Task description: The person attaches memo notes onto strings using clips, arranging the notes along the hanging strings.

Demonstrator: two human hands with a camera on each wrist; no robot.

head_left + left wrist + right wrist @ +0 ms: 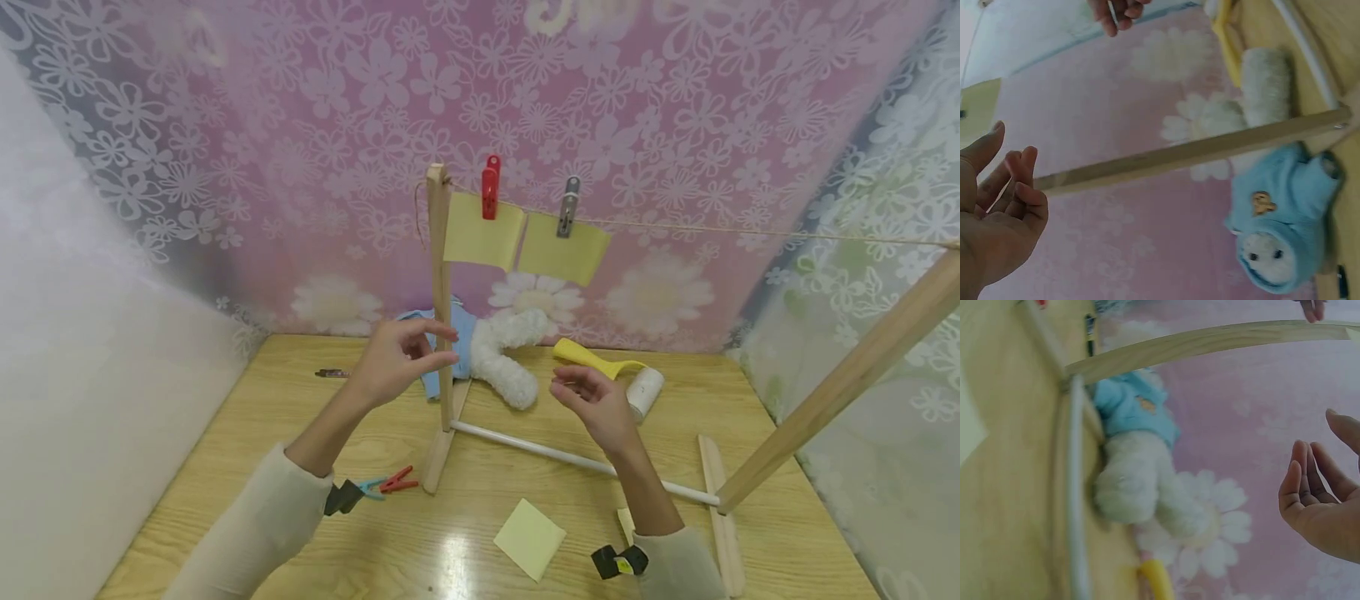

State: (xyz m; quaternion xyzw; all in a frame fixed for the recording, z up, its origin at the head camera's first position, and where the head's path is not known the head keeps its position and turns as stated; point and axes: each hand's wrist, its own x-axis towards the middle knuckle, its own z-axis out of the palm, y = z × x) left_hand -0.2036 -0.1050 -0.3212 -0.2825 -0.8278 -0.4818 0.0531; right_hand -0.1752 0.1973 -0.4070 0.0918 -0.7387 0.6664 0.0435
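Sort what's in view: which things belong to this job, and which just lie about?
Likely the job: wooden frame, string, hanging yellow notes, red clip, grey clip, loose yellow note, loose blue clip, loose red clip.

Lying about, seemingly: plush toy, pen, yellow-handled roller.

Yellow notes, red clip, pink floral backdrop

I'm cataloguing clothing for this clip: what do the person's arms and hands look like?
The left sleeve and right sleeve are plain off-white, each ending by a small black device, the right one showing a yellow patch. The left hand and right hand are gloveless.
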